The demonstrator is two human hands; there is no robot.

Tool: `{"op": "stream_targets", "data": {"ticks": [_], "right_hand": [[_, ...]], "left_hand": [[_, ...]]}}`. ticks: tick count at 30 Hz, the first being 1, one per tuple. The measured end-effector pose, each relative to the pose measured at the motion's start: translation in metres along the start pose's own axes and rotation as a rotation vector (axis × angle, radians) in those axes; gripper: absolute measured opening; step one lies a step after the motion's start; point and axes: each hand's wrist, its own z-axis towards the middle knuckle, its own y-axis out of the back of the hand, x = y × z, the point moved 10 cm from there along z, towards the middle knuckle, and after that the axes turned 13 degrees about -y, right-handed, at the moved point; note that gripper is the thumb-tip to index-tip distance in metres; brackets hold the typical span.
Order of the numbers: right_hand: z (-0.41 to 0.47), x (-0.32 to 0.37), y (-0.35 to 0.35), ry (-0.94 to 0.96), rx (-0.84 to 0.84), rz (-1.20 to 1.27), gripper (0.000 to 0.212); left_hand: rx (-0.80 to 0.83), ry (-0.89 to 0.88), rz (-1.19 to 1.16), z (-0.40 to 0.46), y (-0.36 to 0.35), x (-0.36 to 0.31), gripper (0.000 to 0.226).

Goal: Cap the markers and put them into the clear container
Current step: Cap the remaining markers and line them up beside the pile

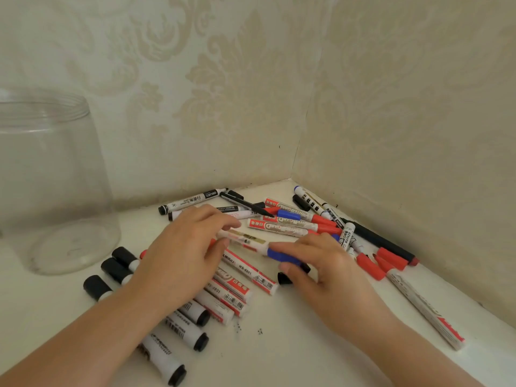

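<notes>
Far left, the clear container (53, 185) stands upright, smooth and see-through, well apart from my hands. My left hand (184, 247) pinches the white barrel of a blue marker (251, 243); my right hand (321, 263) grips its blue cap (282, 255) at the other end. Round plastic markers (287, 219) lie scattered beneath, crowding the wallpapered corner (293, 174); bare white tabletop (293, 344) opens toward me.

Two bare forearms, left hand (178, 247) and right hand (321, 263), no sleeves, rings or watch in view
</notes>
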Motion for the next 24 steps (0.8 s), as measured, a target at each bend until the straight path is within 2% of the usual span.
{"op": "stream_targets", "data": {"ticks": [4,8,10,12,13,15,18,21,24], "right_hand": [[-0.004,0.010,-0.014,0.098,0.038,-0.054,0.035],[-0.002,0.009,-0.007,0.088,0.040,-0.019,0.031],[0.003,-0.005,0.016,0.004,-0.071,0.017,0.024],[0.009,-0.035,0.038,-0.184,-0.129,0.012,0.024],[0.011,-0.052,0.044,-0.283,-0.127,-0.001,0.027],[0.011,-0.083,0.049,-0.433,-0.095,-0.044,0.033],[0.011,-0.103,0.048,-0.521,-0.068,-0.081,0.037],[0.010,-0.105,0.045,-0.549,-0.030,-0.085,0.030],[0.011,-0.106,0.040,-0.566,-0.038,-0.076,0.025]], "left_hand": [[0.068,-0.080,-0.074,0.001,-0.011,-0.012,0.028],[0.166,-0.111,-0.123,-0.002,-0.025,-0.014,0.038],[0.203,-0.111,-0.111,-0.003,-0.029,-0.013,0.048],[0.220,-0.087,-0.104,-0.003,-0.030,-0.011,0.036],[0.217,-0.083,-0.101,-0.003,-0.030,-0.010,0.029],[0.216,-0.072,-0.088,-0.003,-0.030,-0.009,0.028],[0.229,-0.031,-0.089,-0.006,-0.034,-0.003,0.032],[0.223,-0.024,-0.085,-0.006,-0.037,0.002,0.068],[0.214,-0.018,-0.071,-0.006,-0.038,0.004,0.077]]}}
